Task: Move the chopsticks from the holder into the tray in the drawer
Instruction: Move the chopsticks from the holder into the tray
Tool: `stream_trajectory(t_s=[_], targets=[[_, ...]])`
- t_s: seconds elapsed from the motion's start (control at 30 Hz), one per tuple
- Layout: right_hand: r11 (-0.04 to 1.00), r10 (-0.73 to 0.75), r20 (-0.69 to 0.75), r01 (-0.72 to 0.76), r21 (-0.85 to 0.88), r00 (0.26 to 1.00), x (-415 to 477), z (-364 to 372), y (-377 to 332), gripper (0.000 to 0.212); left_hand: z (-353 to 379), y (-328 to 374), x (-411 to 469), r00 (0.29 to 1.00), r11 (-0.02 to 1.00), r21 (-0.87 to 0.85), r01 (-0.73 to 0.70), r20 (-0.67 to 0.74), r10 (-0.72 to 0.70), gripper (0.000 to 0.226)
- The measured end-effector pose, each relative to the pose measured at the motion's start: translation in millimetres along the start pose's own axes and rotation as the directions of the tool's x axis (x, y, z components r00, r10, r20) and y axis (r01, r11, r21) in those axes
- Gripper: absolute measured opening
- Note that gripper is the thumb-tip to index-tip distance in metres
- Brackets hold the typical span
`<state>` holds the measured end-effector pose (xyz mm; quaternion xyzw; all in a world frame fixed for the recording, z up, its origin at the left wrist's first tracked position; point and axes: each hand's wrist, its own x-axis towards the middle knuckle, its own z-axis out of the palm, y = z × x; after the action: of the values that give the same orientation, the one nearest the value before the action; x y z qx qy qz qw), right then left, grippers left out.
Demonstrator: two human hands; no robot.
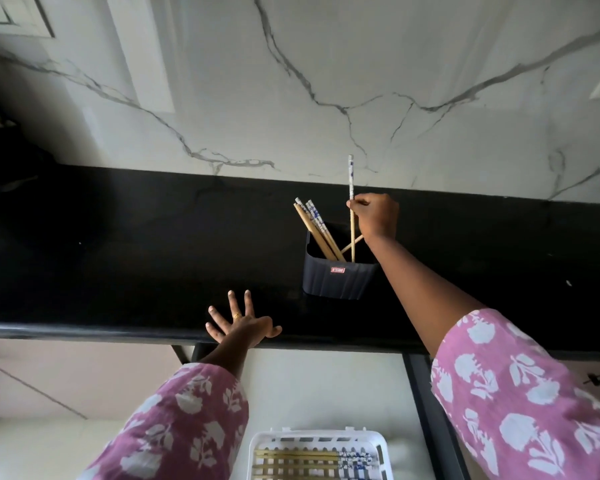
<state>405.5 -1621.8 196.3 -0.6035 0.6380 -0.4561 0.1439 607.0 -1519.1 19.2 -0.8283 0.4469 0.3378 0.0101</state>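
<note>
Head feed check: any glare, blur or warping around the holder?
Head view: the holder and the chopstick pinched by the right hand read sharp; pale light bands streak the marble wall; the black counter bows from lens distortion, its left end lost in shadow.

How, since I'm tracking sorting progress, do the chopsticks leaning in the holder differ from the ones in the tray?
The holder chopsticks stand tilted, leaning left in the dark holder; the tray chopsticks lie flat, side by side, in the white tray. The holder chopsticks point patterned ends up; the tray chopsticks point them right. Both have bamboo shafts with blue-and-white ends.
</note>
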Motion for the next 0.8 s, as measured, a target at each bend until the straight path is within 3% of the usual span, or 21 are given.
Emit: stream_trajectory(t_s=[0.1,0.2,0.3,0.4,0.5,0.67,0.8], targets=[[0.945,0.169,-0.107,-0.13,0.302,0.98,0,-30,-13,0.017,0,-4,-5,0.999,0.998,-0.042,-0.037,-0.038,0.036,0.105],[0.684,0.421,-0.075,-0.262,0.681,0.904,-10,-56,-17,0.02,-2,-4,-15,0.992,0.999,0.014,-0.05,-0.115,0.051,0.101],[0.394,0.6,0.055,-0.354,0.848,0.798,-35,-72,-14,0.007,-4,6,-37,0.95,0.993,0.023,-0.116,-0.289,0.117,0.073],[0.156,0.702,0.222,-0.451,0.879,0.676,-64,-75,-2,0.016,-9,25,-61,0.852,0.899,-0.118,-0.421,-0.391,0.348,0.049],[0.024,0.709,0.355,-0.524,0.851,0.609,-92,-71,9,0.015,-19,42,-90,0.699,0.63,-0.32,-0.708,-0.449,0.557,0.039],[-0.11,0.688,0.532,-0.654,0.748,0.493,-128,-63,16,0.021,-33,59,-129,0.436,0.312,-0.304,-0.9,-0.641,0.632,0.042],[-0.085,0.63,0.626,-0.761,0.643,0.459,-153,-65,21,0.023,-39,62,-147,0.391,0.303,-0.255,-0.918,-0.707,0.589,0.016]])
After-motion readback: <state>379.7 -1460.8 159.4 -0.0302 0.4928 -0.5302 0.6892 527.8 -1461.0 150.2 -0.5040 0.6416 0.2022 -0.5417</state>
